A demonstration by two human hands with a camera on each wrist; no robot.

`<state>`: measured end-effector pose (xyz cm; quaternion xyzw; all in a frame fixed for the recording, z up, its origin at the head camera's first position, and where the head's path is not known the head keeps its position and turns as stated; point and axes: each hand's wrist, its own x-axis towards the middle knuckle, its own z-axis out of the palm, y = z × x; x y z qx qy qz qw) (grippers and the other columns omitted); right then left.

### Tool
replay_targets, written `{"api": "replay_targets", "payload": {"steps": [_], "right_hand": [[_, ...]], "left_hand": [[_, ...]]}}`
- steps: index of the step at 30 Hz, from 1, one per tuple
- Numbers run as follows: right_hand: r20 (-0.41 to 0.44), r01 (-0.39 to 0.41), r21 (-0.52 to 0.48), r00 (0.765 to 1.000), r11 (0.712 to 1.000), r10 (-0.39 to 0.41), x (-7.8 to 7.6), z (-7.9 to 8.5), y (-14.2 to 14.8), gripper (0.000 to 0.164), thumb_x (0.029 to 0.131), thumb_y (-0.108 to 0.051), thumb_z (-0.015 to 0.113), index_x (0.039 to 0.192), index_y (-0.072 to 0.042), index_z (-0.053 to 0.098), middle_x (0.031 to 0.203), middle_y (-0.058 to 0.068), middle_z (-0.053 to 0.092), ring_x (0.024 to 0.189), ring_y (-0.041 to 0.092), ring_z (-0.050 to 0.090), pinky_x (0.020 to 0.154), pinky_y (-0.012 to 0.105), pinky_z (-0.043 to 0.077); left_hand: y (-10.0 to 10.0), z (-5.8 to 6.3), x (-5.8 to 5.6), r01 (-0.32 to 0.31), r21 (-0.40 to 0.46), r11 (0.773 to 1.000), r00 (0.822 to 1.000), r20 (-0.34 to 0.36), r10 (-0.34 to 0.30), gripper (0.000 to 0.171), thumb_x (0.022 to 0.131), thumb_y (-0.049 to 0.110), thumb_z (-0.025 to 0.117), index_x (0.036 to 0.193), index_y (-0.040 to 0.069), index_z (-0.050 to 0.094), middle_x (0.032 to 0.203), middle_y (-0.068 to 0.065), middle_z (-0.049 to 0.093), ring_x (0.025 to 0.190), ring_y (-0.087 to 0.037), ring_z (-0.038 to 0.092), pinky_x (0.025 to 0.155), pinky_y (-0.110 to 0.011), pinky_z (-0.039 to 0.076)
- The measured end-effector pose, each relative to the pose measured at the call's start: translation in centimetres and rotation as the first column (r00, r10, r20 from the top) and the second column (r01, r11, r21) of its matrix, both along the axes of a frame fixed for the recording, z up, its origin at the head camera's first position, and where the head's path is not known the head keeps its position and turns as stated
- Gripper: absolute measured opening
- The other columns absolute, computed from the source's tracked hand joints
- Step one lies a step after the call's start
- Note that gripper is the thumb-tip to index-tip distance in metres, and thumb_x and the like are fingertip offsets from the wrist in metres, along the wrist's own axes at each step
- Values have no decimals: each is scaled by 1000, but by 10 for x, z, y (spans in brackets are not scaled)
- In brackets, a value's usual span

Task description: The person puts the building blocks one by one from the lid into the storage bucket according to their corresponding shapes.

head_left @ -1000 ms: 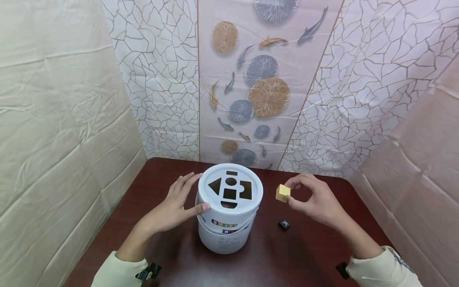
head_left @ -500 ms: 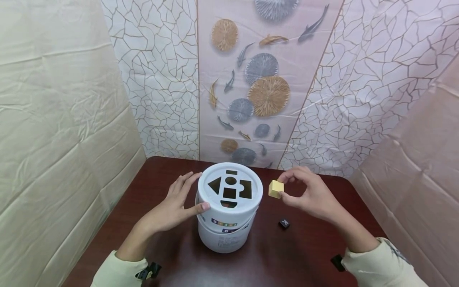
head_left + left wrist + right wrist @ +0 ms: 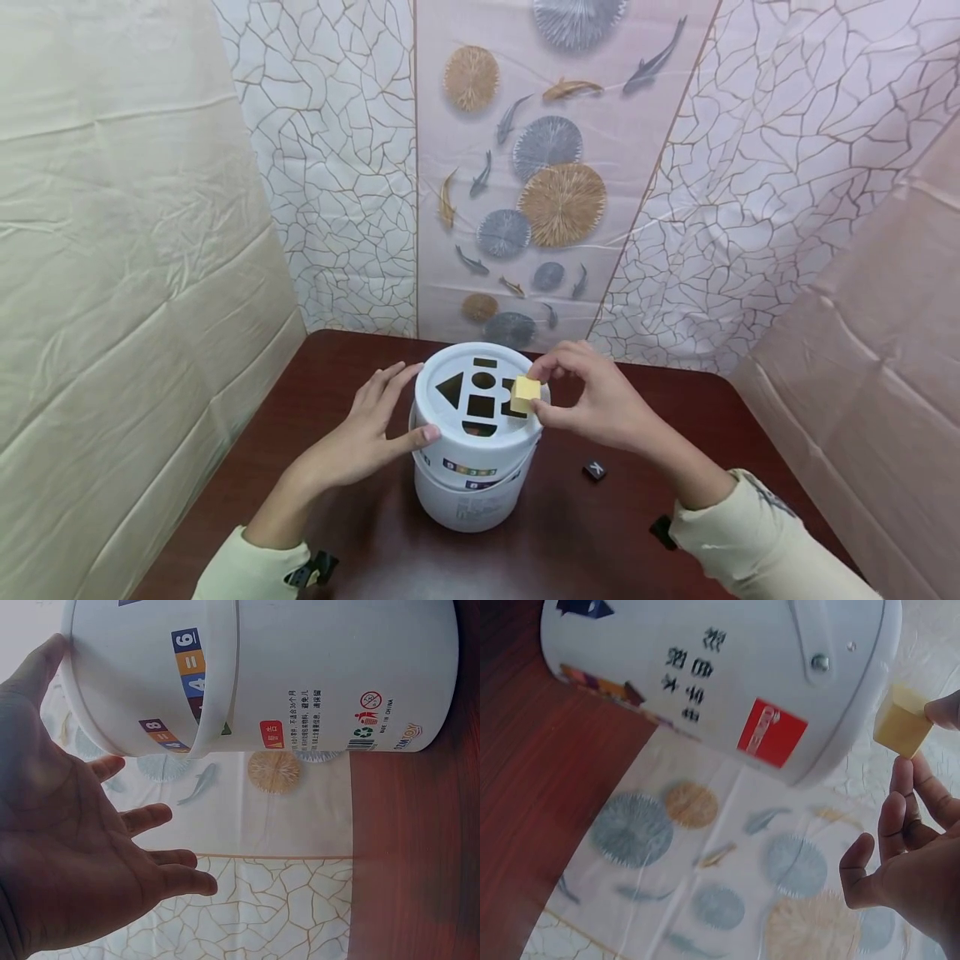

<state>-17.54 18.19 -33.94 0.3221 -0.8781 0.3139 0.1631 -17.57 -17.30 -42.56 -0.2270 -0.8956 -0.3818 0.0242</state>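
Note:
A white bucket (image 3: 465, 500) stands on the table, its lid (image 3: 442, 362) cut with a triangle, a circle, a square and other shaped holes. Against the lid's left rim rests my left hand (image 3: 360, 437), thumb at the near side and fingers spread; the left wrist view shows this hand (image 3: 82, 832) with its fingers straight beside the bucket wall. Between thumb and fingertips, my right hand (image 3: 600, 400) pinches a yellow cube (image 3: 526, 393) over the right part of the lid, overlapping the notched hole. In the right wrist view the cube (image 3: 902, 721) appears just past the lid's edge.
A small black block (image 3: 594, 471) marked K lies on the dark red table (image 3: 585, 550), right of the bucket. Patterned cloth (image 3: 487, 167) hangs behind the table, and beige cloth walls (image 3: 150, 250) flank it on both sides.
My right hand has carried the yellow cube leftward, from beside the bucket to over the lid. The left hand, the bucket and the black block have stayed in place.

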Motion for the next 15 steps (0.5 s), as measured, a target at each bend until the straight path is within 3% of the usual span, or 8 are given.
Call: {"api": "replay_targets", "payload": {"steps": [7,15], "right_hand": [[10,-49,-4,999,999,49,-8,-2,-23,27,83,-16,92,105,-23,78,106,-10,73,100,16,56,81,28,48],[27,-65,15,998,998,64,-13,-5,-35,27,84,-17,92,107,-19,78,103,-4,73,102,17,60,90,36,52]], "left_hand": [[0,0,0,4,11,1000,1000,4,-4,96,99,65,74,175,34,24,184,-15,13,171,-47,5,122,-86,29],[0,0,0,-5,9,1000,1000,18,5,96,99,66,74,175,36,24,184,-14,12,171,-47,5,123,-85,29]]}}
